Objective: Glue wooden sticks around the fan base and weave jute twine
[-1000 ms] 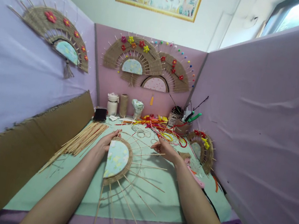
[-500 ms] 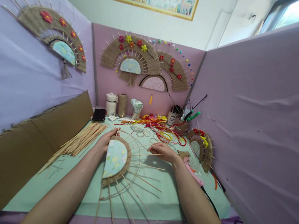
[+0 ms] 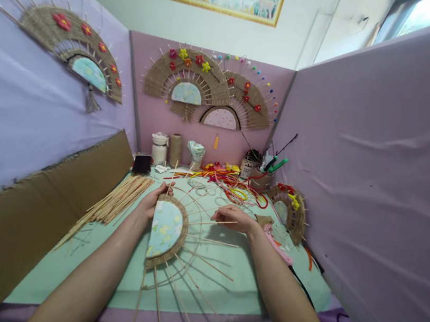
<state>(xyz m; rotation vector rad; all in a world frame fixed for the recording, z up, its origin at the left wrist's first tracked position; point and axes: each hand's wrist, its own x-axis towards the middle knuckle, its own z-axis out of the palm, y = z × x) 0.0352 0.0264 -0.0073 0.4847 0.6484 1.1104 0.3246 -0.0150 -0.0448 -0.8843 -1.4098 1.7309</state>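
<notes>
On the green table (image 3: 105,257), left hand (image 3: 152,203) clamped on the woven fan (image 3: 166,226), right hand (image 3: 233,218) pinched on 1 stick (image 3: 210,222).

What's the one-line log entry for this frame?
left hand: holding fan frame | right hand: on spoke, closure unclear | beside: stick bundle

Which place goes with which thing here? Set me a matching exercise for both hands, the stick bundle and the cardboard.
Things:
1. left hand
2. right hand
3. stick bundle
4. cardboard sheet

Places:
a. leaning on the left wall
b. on a thin spoke right of the woven fan
c. lying on the green table, left of the fan
d. gripping the fan's top end

Pairs: 1-d, 2-b, 3-c, 4-a.
</notes>
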